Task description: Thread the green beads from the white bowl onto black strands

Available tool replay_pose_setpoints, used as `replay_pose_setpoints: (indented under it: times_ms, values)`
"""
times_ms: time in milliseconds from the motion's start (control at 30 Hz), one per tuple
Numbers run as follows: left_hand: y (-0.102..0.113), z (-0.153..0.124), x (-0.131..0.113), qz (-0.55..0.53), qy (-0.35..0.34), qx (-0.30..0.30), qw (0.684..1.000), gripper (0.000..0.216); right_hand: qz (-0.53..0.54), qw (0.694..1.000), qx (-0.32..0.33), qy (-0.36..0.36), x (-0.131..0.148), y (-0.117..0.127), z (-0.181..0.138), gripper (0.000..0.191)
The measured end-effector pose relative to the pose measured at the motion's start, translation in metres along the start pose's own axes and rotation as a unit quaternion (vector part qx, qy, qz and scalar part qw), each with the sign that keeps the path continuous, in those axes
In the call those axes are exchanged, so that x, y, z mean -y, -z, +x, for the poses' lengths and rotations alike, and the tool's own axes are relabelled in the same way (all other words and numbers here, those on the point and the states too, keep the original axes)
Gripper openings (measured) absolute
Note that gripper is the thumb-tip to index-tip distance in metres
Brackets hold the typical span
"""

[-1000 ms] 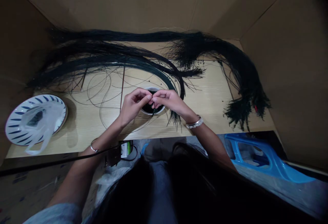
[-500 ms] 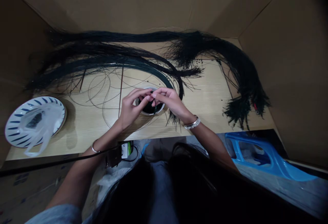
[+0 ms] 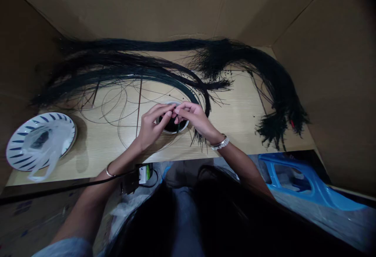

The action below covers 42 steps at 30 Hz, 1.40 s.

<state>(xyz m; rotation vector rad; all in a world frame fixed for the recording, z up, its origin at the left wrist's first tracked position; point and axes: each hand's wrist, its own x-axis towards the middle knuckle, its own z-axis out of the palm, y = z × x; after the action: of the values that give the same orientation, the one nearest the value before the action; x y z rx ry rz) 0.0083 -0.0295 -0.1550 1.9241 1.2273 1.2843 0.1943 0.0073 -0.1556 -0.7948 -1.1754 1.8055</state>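
Over a small white bowl (image 3: 175,132) with dark contents, my left hand (image 3: 152,125) and my right hand (image 3: 196,120) meet at their fingertips. Both are closed in a pinch on a thin dark cord, whose greenish, beaded-looking end (image 3: 178,127) hangs down into the bowl. The exact grip point is too small to make out. Beside the bowl, a curved bundle of dark cords (image 3: 188,89) passes behind my right hand, its frayed ends lying below that hand.
More bundles of dark cords (image 3: 141,45) stretch along the back; a thick one (image 3: 282,80) bends down at the right. Loose cords loop at left. A striped plate (image 3: 17,147) holds a clear plastic bag (image 3: 48,139). Cardboard walls (image 3: 182,6) surround the table; a blue stool (image 3: 320,188) stands below right.
My fingertips shift only slightly, still pinched together over the bowl. The whole view has moved a few pixels down.
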Motion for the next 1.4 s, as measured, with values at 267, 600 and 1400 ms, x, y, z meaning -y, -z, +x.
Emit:
replay_pose_setpoints:
  times_ms: [267, 600, 1400]
  values:
    - [-0.001, 0.0, -0.001, -0.02, 0.018, 0.0, 1.0, 0.034, -0.003, 1.0, -0.003, 0.002, 0.002, 0.001, 0.0, 0.032]
    - [0.001, 0.006, 0.001, -0.138, 0.139, 0.006, 0.981, 0.028, -0.127, 0.991, -0.009, 0.036, -0.003, -0.003, -0.003, 0.024]
    - [0.015, 0.013, 0.014, 0.191, -0.139, 0.027, 0.971, 0.011, -0.382, 0.895, -0.045, 0.224, -0.004, -0.004, -0.006, 0.013]
